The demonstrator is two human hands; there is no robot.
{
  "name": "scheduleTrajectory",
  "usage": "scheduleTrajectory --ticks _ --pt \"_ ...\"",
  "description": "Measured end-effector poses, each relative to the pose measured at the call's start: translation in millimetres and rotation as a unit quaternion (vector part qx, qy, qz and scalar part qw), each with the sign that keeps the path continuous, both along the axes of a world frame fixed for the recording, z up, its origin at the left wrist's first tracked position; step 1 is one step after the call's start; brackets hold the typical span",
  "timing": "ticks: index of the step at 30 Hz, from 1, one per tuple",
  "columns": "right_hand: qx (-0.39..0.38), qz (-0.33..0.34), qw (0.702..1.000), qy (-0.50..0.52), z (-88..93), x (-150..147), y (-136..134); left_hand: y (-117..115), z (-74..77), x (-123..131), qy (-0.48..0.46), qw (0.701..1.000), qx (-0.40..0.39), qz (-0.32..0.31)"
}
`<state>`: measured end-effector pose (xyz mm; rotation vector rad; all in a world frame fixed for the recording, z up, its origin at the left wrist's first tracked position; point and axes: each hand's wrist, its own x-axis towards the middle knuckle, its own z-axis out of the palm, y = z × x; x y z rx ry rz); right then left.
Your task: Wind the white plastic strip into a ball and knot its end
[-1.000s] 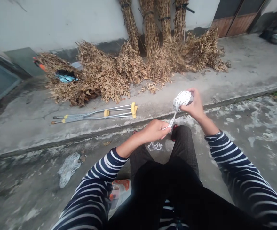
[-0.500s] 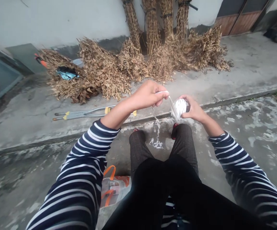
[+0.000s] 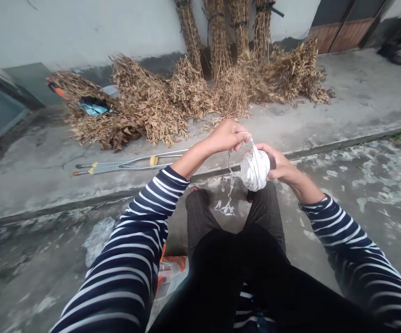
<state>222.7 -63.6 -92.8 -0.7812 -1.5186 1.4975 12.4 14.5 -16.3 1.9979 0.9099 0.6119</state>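
A ball of white flat strip [image 3: 255, 170], wound in crossing layers, is gripped at its right side by my right hand [image 3: 277, 162]. A dark end or core shows between the ball and that palm. My left hand [image 3: 231, 136] is closed in a pinch on the strand, just up and left of the ball. From there a short length runs down to the winding. Another part of the strand [image 3: 231, 175] hangs below my left hand to a small loose heap [image 3: 224, 208] on the ground between my feet.
Dried plant stalks [image 3: 162, 106] lie along the wall, with tied bundles [image 3: 217, 41] upright behind. Crutches [image 3: 127, 164] rest on the raised concrete ledge. A bag with orange handles [image 3: 172, 273] and crumpled clear plastic [image 3: 99, 238] are at my left.
My left hand has moved slightly right, closer to the ball. The ball has turned and come lower and nearer. The stretch of strand between hand and ball is shorter.
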Motion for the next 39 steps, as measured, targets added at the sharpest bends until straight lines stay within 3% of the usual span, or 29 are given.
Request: scheduleTrajectory --ticks 9,14,20,28,35,39 --pt "-0.015 -0.013 1.000 0.006 -0.3 -4 1 -2 -2.7 -12 -0.113 0.992 -0.017 0.050" --pt "-0.002 -0.029 1.000 -0.012 6.7 -8 -4 -2 -25.2 -9 -0.086 0.992 -0.075 0.062" --pt "0.008 -0.074 0.997 0.005 9.2 -13 -12 -11 -55.2 -1 -0.121 0.977 -0.165 0.060" --pt "0.016 -0.169 0.985 0.027 2.5 -14 -11 -30 -77.2 15 -0.188 0.939 -0.259 0.125" --pt "0.026 -0.132 0.991 0.024 6.6 -18 -17 -35 -75.6 11 -0.198 0.927 -0.296 0.120" --pt "0.033 -0.121 0.992 0.022 4.7 -17 -14 -39 -85.1 7 -0.189 0.923 -0.314 0.120"
